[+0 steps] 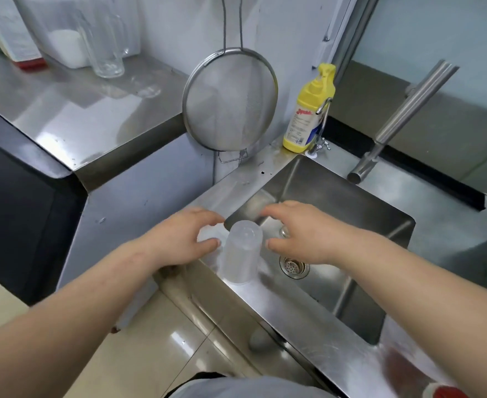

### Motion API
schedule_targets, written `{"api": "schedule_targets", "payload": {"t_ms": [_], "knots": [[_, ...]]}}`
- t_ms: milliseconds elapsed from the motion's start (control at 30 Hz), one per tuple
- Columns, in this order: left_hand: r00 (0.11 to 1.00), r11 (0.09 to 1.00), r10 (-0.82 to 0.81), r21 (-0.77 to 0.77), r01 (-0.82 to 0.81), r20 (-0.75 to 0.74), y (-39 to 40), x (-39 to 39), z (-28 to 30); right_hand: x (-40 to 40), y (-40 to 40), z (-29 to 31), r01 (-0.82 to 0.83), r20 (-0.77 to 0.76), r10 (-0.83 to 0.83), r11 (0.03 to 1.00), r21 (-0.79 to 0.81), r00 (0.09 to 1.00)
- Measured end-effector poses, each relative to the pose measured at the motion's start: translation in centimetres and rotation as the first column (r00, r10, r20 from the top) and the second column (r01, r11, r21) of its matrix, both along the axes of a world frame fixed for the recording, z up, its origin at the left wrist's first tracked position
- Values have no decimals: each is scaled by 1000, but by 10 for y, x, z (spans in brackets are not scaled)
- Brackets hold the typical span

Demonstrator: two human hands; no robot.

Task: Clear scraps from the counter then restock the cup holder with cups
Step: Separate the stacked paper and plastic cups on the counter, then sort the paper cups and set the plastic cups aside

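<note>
At lower centre, the cup [241, 252] is standing inverted on the sink rim [291, 314], probably draining, while the left hand [186, 238] and right hand [299, 234] are flanking it, fingers spread wide, holding nothing.

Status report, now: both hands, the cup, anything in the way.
Left hand and right hand open, flanking the cup, not gripping. Translucent cup upside down on the sink rim. Nothing blocking it.
</note>
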State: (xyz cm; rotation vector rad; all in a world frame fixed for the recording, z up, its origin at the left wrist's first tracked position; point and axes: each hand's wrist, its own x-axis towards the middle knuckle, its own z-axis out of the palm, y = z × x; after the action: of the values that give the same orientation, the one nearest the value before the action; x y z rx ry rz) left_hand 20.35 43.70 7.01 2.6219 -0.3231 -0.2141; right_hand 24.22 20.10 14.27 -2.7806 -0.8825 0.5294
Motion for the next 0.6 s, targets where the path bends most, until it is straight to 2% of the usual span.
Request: {"api": "schedule_targets", "payload": {"t_ms": [167,333,467,600], "knots": [[975,951,-223,214,221,-14,-26,19,81,-8,-34,32,-104,-13,104,974,-202,994],[870,774,-481,415,479,-108,-106,30,130,-33,-96,53,-58,3,62,951,-304,998],[735,611,-648,441,658,-200,-187,27,134,-65,-157,67,13,-24,-22,939,-343,999],[638,528,-719,380,759,-276,-264,10,113,-105,-223,75,152,-32,-173,928,-339,984]]}}
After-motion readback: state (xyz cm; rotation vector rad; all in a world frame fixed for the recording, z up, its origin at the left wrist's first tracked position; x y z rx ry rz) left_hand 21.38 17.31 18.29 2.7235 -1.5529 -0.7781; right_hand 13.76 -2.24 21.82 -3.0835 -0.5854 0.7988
